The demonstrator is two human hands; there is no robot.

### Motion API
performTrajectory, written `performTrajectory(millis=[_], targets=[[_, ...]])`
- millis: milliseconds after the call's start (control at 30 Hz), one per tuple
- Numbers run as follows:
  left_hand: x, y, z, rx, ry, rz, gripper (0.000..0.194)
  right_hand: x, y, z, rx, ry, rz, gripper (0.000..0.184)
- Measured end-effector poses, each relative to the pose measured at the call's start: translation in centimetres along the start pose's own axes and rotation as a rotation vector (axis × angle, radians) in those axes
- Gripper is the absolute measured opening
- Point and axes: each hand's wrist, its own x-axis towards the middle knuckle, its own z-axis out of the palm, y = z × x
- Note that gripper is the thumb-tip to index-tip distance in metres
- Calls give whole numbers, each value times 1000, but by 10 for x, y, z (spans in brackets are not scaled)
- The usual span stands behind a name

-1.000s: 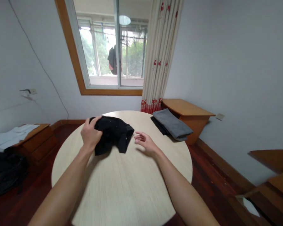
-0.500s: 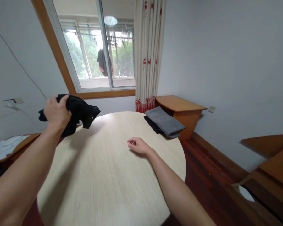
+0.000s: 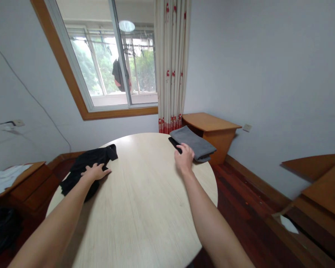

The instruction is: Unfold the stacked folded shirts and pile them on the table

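Note:
On the left side of the round table (image 3: 139,208) lies a crumpled black garment (image 3: 86,158), its collar-like end towards the table's middle. My left hand (image 3: 94,172) rests on it with fingers spread, palm down. At the far right of the table is a folded grey cloth (image 3: 194,141), with a folded black cloth (image 3: 173,141) showing under its left side. My right hand (image 3: 184,155) is at the near left edge of this stack, fingers apart and slightly bent. Whether its fingertips touch the cloth is hard to tell.
A wooden desk (image 3: 212,122) stands behind the table's right side, beside a patterned curtain (image 3: 171,74) and a window. At left, a wooden cabinet (image 3: 33,186) carries white papers (image 3: 7,176). More wooden furniture (image 3: 324,186) is at the right.
The black garment, held up in my left hand before, now lies on the table, and that hand has come down with spread fingers. My right hand has moved forward and right to the folded stack.

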Motion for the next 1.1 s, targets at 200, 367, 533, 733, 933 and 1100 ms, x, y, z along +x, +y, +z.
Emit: performTrajectory(millis=[200,367,533,733,933,1100], targets=[[-23,41,21,27,66,-69,66,12,44,-7,-217,158,209,53],[-48,81,42,-83,-29,173,62,11,57,-4,-207,154,258,41],[-69,83,57,-100,-131,283,56,16,61,-7,-132,172,221,35],[-72,81,50,-184,-163,269,55,15,26,4,85,147,-34,23],[-79,94,41,-404,-59,394,102,-44,-56,28,515,-493,-271,19],[-91,100,29,-372,-62,537,98,-71,-74,36,737,-904,-160,23]])
